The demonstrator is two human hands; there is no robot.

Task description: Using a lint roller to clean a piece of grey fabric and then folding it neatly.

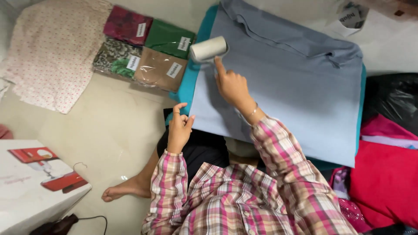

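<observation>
A grey-blue folded cloth (287, 87) lies spread over a teal cloth (191, 82) on the floor. My right hand (230, 85) grips the handle of a lint roller (209, 49), whose pale roll rests on the cloth's upper left corner, my index finger stretched along the handle. My left hand (179, 126) hovers at the cloth's near left corner, fingers loosely curled and pinching the edge or just beside it; I cannot tell which. Both arms wear pink plaid sleeves.
Several folded fabrics in clear packets (146, 48) lie left of the cloth, beside a floral cloth (52, 52). A white box with a red appliance pictured (35, 182) sits at lower left. Red and pink fabrics (383, 174) pile up at right. My bare foot (126, 189) rests on the floor.
</observation>
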